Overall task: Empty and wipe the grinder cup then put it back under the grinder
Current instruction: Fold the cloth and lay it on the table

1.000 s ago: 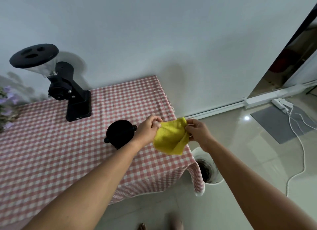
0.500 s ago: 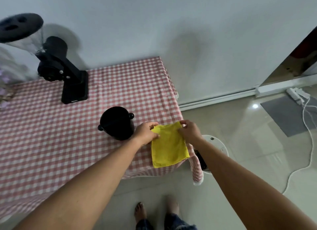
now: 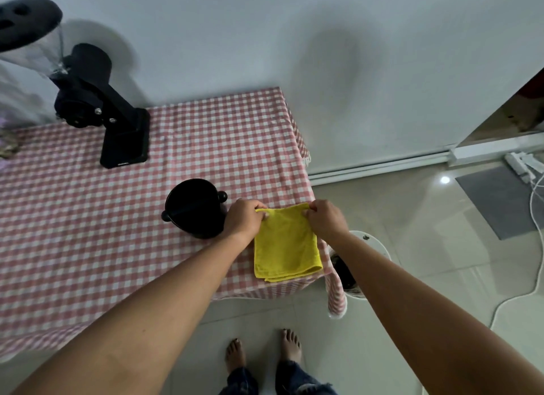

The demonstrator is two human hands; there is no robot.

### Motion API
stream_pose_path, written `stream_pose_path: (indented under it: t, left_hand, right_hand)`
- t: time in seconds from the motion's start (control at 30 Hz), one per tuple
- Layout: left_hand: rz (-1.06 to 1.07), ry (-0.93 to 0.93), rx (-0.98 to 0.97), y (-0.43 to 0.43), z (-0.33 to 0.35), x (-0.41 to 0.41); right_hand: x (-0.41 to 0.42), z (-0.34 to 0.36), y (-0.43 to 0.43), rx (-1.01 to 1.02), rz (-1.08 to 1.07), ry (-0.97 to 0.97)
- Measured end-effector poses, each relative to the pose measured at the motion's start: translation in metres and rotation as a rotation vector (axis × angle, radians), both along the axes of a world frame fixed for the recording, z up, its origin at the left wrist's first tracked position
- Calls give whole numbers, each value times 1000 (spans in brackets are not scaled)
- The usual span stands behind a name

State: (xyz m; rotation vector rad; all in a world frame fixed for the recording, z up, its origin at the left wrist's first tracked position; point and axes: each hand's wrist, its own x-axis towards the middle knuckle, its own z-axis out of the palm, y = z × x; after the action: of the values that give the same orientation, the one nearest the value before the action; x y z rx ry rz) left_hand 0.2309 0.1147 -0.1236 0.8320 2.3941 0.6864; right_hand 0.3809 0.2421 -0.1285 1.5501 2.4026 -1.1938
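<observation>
While the black cup (image 3: 194, 209) stands just beside it, I note left hand (image 3: 244, 219) and right hand (image 3: 325, 218) each pinching a far corner of the yellow cloth (image 3: 285, 247), flat at the table's (image 3: 88, 218) near right corner.

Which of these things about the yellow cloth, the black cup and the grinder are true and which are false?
1. Both hands hold the yellow cloth. True: the left hand and the right hand each pinch a far corner.
2. The cloth is bunched into a ball. False: it lies folded flat on the checked tablecloth.
3. The black cup sits under the grinder. False: it stands apart from it, beside the left hand.
4. The cloth is near the table's right front corner. True.
5. The cup lies tipped on its side. False: it stands upright, open end up.
</observation>
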Motion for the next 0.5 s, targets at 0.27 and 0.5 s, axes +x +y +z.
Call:
stream_pose_path:
  t: [0.27,0.5]
  left_hand:
    - [-31,-19,-168,0,-7,-1]
    - [-52,62,-332,-5,-3,0]
  right_hand:
    - [2,2,-3,20,14,-28]
    - [8,4,-2,-48,101,-24]
